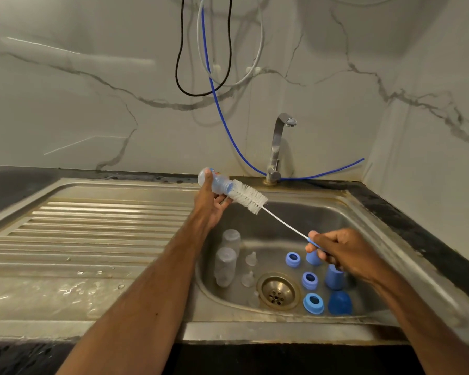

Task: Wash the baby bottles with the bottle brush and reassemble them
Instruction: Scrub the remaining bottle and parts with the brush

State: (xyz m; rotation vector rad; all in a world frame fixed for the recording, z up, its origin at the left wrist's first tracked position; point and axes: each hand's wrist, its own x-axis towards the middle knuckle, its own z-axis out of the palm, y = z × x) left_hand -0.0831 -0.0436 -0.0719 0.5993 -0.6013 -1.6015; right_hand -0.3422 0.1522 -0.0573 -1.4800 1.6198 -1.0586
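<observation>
Judging progress first: washing is under way and reassembly hasn't started, since every part I can see lies separate. The stainless steel sink (282,220) is dull, stained metal with a ribbed drainboard (92,226) to the left that is wet near its front edge; no water shows at the chrome faucet (276,147). The hands are apart, over the basin. The left hand (210,205) grips a clear plastic baby bottle (217,182) tilted with its mouth toward the right. The right hand (341,253) pinches the blue handle of the bottle brush (248,198), which has a thin twisted wire stem and a white bristle head; only the tip sits at the bottle mouth, most of it outside. Two more clear bottles (225,266) stand in the basin's left part; washed or not, I can't tell. Right of the brass drain strainer (278,292) sit blue domed caps (334,277), then blue collar rings (309,280). Small clear nipples (251,259) sit between bottles and drain. Left, as I read it: finish brushing, rinse, screw everything together.
</observation>
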